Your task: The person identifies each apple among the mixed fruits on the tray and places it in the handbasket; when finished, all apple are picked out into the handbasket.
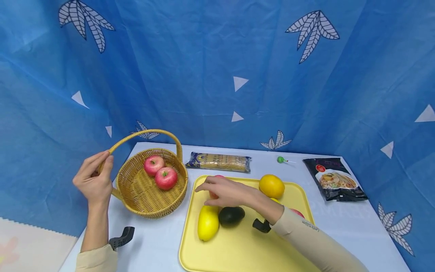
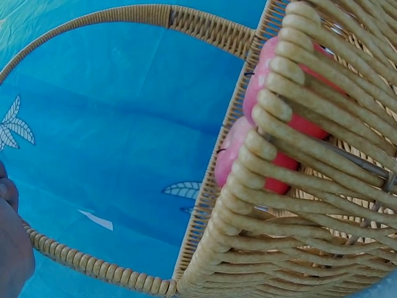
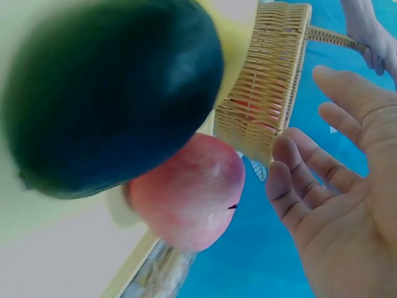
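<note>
My left hand [image 1: 93, 179] grips the arched handle [image 1: 149, 131] of a round wicker basket [image 1: 126, 200]. Two red apples [image 1: 166, 178] lie inside the basket. Over the yellow tray [image 1: 251, 253], my right hand [image 1: 227, 192] hovers with nothing in its fingers. Partly covered by that hand in the head view, another red apple [image 3: 192, 195] shows beside it, apart from the fingers, in the right wrist view. Nearer me on the tray are a dark green avocado [image 1: 232, 216] and a yellow mango-like fruit [image 1: 208, 223].
An orange-yellow round fruit [image 1: 272, 186] sits at the tray's far right, near a partly hidden red fruit [image 1: 297, 212]. Behind the tray lie a noodle packet [image 1: 219, 162] and a green lollipop [image 1: 281, 159]. A black food bag [image 1: 334, 179] is at right. Blue curtains enclose the table.
</note>
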Tool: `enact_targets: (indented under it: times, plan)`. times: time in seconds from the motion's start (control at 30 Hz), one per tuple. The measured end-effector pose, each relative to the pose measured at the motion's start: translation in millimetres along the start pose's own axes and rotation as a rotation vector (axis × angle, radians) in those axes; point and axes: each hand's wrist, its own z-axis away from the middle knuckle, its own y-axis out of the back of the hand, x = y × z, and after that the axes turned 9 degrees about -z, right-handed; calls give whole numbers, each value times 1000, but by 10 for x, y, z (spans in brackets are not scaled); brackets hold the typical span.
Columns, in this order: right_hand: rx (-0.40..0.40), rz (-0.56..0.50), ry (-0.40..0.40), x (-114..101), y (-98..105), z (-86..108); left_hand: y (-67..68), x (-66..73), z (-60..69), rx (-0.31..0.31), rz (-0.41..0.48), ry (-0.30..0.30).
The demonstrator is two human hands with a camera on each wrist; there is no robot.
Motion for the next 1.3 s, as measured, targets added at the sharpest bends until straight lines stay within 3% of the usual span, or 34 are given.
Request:
enact_targets:
  times: [0.27,0.43,0.9,1.07,1.3]
  plan:
    - [5,-97,-33,64,-48,410,3,-4,0,-11,-6,-1]
    - [11,-145,-144,45,8,682,-5,8,10,-18,-9,-2]
    - [174,-151,-342,170,214,1363,-4,-10,1,54,62,-14]
    - [219,-137,-377,241,287,1610,3,-14,-3,57,64,-4]
    - [233,-205,-454,367,280,1949,-12,-5,-19,37,57,6]
